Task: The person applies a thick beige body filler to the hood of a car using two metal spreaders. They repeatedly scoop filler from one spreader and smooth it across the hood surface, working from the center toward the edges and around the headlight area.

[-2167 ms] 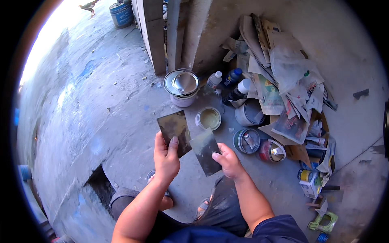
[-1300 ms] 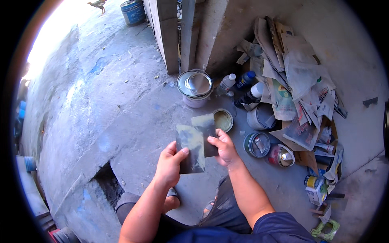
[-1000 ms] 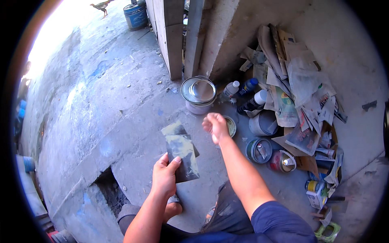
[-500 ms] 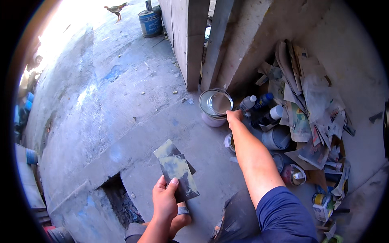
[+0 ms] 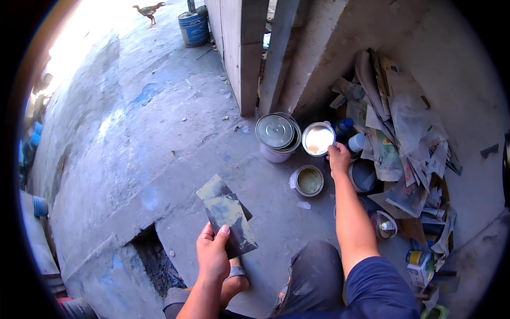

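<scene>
My left hand (image 5: 213,251) is closed on two flat, dark rectangular plates (image 5: 229,217) smeared with pale, putty-like paste, fanned one over the other with the thumb on top. To the right, my right hand (image 5: 339,158) grips the rim of a shiny round metal can lid (image 5: 318,139), which catches the light. Left of that lid stands a large paint can (image 5: 274,154) with a grey disc-shaped lid (image 5: 275,130) lying on its top. Just below the held lid, an uncovered small can (image 5: 309,181) shows yellowish residue inside.
Bottles with a blue cap (image 5: 344,126) and a white cap (image 5: 357,142) stand beyond my right hand. A pile of papers (image 5: 390,151) leans against the wall at right. A hole (image 5: 153,255) opens in the concrete floor. Far off are a blue drum (image 5: 194,29) and a chicken (image 5: 149,11).
My right hand has moved right with the metal lid, away from above the large can. The small uncovered can now shows fully. My left hand still holds the plates, almost unmoved.
</scene>
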{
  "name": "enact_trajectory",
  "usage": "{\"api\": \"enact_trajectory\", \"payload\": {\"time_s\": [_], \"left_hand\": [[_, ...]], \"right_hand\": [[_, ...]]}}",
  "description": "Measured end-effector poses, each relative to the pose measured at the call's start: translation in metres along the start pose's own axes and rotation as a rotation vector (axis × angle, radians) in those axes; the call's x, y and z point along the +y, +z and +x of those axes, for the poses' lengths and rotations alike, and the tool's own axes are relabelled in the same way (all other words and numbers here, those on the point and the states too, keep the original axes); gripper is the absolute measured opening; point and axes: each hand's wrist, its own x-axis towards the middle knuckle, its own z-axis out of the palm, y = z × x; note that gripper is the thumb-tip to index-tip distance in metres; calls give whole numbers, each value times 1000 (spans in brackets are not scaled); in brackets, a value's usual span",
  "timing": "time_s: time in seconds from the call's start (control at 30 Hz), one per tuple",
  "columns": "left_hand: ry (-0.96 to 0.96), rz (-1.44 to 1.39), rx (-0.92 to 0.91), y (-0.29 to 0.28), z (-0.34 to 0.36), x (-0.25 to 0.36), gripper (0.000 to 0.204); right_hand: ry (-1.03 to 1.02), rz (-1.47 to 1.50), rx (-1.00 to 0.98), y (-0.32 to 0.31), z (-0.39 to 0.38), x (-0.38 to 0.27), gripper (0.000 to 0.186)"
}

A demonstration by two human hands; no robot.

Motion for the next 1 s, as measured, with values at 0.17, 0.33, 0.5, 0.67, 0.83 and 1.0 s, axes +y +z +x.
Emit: {"api": "enact_trajectory", "payload": {"time_s": [0.17, 0.33, 0.5, 0.67, 0.83, 1.0], "left_hand": [[1, -11, -33, 9, 4, -2, 21], [-14, 25, -62, 19, 4, -5, 22], [-15, 71, -47, 23, 5, -11, 21], [-23, 68, -65, 26, 3, -12, 21], [-9, 56, -50, 29, 2, -9, 21], [0, 56, -52, 31, 1, -5, 21]], "right_hand": [[-687, -621, -278, -45, -39, 16, 16], [-905, -981, -636, -46, -75, 85, 6], [-844, -1031, -626, -32, -91, 117, 5], [-751, -1076, -640, -30, -91, 130, 8], [-564, -1068, -600, -24, -91, 101, 31], [-313, -1267, -777, -21, -90, 91, 59]]}}
